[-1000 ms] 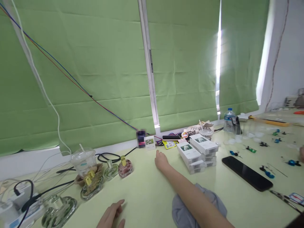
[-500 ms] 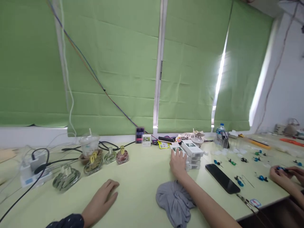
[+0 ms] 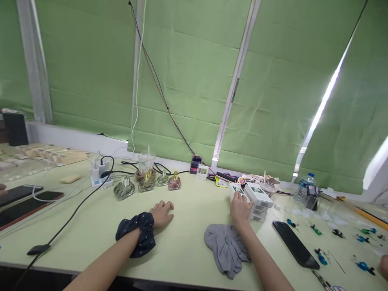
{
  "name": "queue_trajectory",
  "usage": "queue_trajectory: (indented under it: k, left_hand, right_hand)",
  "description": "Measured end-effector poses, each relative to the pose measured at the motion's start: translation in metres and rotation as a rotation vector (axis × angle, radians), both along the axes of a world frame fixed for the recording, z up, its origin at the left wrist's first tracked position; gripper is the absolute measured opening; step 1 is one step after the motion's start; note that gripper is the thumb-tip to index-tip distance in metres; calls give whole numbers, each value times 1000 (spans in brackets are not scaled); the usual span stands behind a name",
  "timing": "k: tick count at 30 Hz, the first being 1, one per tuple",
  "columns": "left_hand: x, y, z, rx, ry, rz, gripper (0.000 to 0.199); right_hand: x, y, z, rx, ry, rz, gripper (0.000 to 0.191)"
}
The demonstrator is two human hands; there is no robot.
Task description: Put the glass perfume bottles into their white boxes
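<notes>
My left hand lies palm down on the pale table, fingers loosely apart and nothing in them. A dark dotted scrunchie circles that wrist. Just beyond the hand stand several glass perfume bottles with gold or silver necks, among them a pink one. My right hand rests with its fingers over the top of a white box. Against its right side is a stack of similar white boxes. The palm side and the box's front are hidden. Below that hand lies a crumpled grey cloth.
A black phone is right of my right forearm, near small blue and green parts. Cables and a power strip lie left, with a plastic cup behind the bottles. A water bottle stands back right.
The view has swung left, bringing in more of the table's left side. My left hand appears slightly closer to the perfume bottles. My right hand stays on the white box.
</notes>
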State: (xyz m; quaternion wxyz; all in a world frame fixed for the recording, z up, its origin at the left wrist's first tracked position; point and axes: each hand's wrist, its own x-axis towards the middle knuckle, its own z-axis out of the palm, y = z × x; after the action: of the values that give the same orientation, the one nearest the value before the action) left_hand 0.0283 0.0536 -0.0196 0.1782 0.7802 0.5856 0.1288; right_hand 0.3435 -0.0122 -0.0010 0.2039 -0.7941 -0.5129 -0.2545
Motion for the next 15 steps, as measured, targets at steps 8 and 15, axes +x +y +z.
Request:
queue_trajectory:
  k: [8, 15]
  left_hand:
    - [4, -14, 18, -305, -451, -175, 66]
    - [22, -28, 11, -368, -848, -65, 73]
  right_hand:
    - [-76, -19, 7, 67, 82, 412, 42]
    - [-170, -12, -29, -134, 131, 846, 41]
